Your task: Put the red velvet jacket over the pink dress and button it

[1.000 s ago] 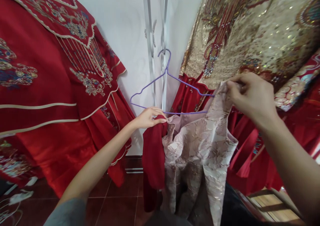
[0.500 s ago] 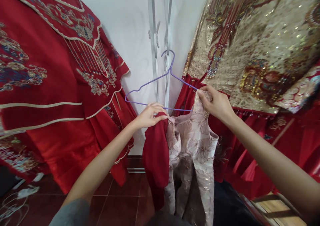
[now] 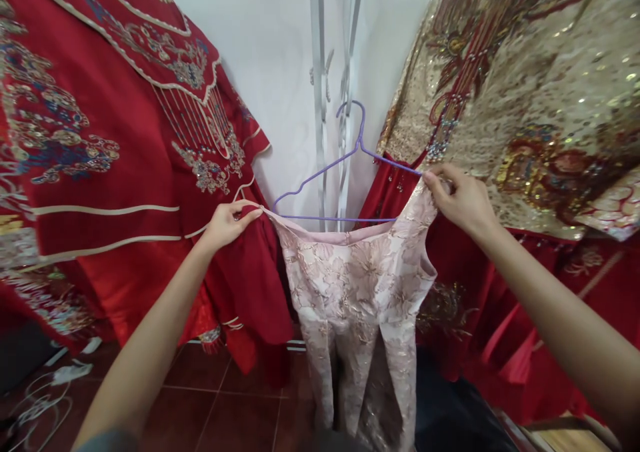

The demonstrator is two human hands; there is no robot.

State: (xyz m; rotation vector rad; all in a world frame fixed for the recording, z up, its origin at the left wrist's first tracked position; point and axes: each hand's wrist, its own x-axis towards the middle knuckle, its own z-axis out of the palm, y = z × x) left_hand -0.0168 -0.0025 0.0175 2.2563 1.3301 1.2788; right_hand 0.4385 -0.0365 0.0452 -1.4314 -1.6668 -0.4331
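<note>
A pale pink floral brocade garment (image 3: 363, 292) hangs spread between my two hands, in front of a purple wire hanger (image 3: 350, 165). My left hand (image 3: 227, 224) is closed in a pinch on the garment's left top corner. My right hand (image 3: 463, 199) is closed on its right top corner, which lies against the hanger's right shoulder. The hanger's hook hangs by a white metal rack post (image 3: 320, 92). A plain red cloth (image 3: 250, 292) hangs below my left hand, beside the pink garment.
A red embroidered robe (image 3: 100, 172) hangs at the left. A gold sequinned robe (image 3: 525, 85) over red skirts hangs at the right. The floor is dark red tile (image 3: 210, 412). White cables (image 3: 45, 385) lie at the bottom left. A white wall stands behind.
My left hand moved left and pulled the garment's top edge out wide. My right hand moved up and right along the hanger. The garment now hangs flat instead of bunched.
</note>
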